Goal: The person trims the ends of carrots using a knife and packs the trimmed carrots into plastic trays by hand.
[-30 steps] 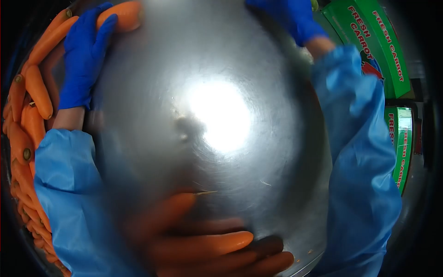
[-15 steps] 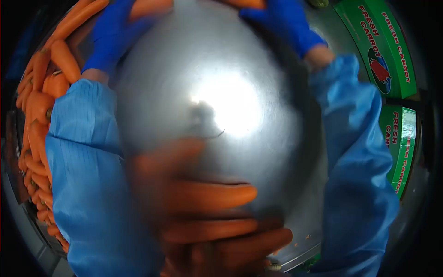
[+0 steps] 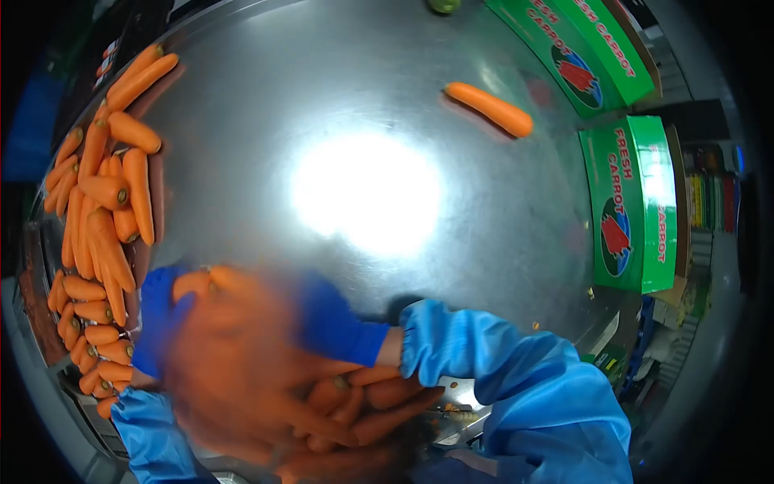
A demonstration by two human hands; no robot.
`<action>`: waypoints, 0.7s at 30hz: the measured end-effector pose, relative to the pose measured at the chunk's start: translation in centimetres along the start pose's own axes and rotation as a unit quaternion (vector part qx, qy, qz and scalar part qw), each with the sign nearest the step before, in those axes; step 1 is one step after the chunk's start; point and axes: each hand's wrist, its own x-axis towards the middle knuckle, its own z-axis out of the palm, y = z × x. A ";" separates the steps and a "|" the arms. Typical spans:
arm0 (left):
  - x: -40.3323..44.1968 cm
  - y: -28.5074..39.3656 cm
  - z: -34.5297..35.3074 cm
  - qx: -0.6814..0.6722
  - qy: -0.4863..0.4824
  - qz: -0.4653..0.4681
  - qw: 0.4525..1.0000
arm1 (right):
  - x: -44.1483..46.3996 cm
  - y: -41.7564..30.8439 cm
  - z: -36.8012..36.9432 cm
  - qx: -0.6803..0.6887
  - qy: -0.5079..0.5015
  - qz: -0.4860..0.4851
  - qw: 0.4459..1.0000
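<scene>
At the lower left, my left hand (image 3: pixel 155 323) in a blue glove is beside several carrots (image 3: pixel 193 284). My right hand (image 3: pixel 343 323), also gloved in blue, reaches over the near carrot heap (image 3: pixel 322 415) from the right. Between both hands is a smeared orange mass of carrots in motion, which covers most of the fingers. Whether either hand grips a carrot does not show. Light blue sleeves cover both arms. Under the right forearm, more carrots lie near the table's front edge.
A steel table (image 3: pixel 242 105) reflects a bright lamp. Many carrots (image 3: pixel 105 194) are piled along its left side. One single carrot (image 3: pixel 490 109) lies at the upper right. Two green carrot boxes (image 3: pixel 645 194) stand on the right edge. A green vegetable (image 3: pixel 443 5) is at the top.
Both hands have come back from the far side to the near left heap. The view has shifted, showing more of the table. A lone carrot now shows at the upper right.
</scene>
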 end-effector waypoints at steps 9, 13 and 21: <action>-3.6 5.3 4.1 0.234 0.128 -0.044 0.963 | 4.4 4.1 -11.6 -0.106 0.092 -0.153 0.978; -5.2 5.1 6.5 0.210 0.143 -0.077 0.964 | 6.4 6.3 -34.0 -0.529 0.186 -0.035 0.827; -4.7 3.5 6.5 0.237 0.152 -0.058 0.958 | -2.2 7.6 -30.6 -0.597 0.161 0.149 0.772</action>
